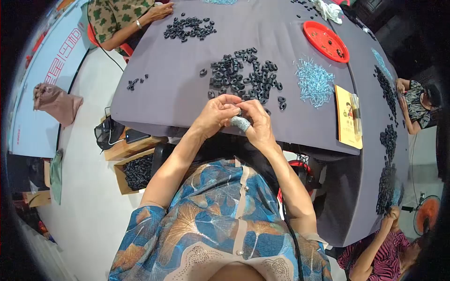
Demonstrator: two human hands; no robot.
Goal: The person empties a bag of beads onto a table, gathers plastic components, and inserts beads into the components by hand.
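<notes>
My left hand (213, 116) and my right hand (260, 125) meet at the near edge of the grey-covered table, fingertips pinched together. A small black piece (240, 112) shows partly between the fingers, most of it hidden. A grey fabric finger cover (241, 123) wraps a digit of my right hand. Just beyond the fingertips lies a loose pile of small black plastic pieces (243, 72), each with an opening. Right of it is a heap of small clear-blue slender parts (315, 82).
A red tray (323, 40) and a yellow booklet (348, 117) lie on the right. More black pieces (190, 29) sit by a co-worker's hand (161, 10). Two other people work along the right side. A cardboard box (123, 180) of black pieces stands below left.
</notes>
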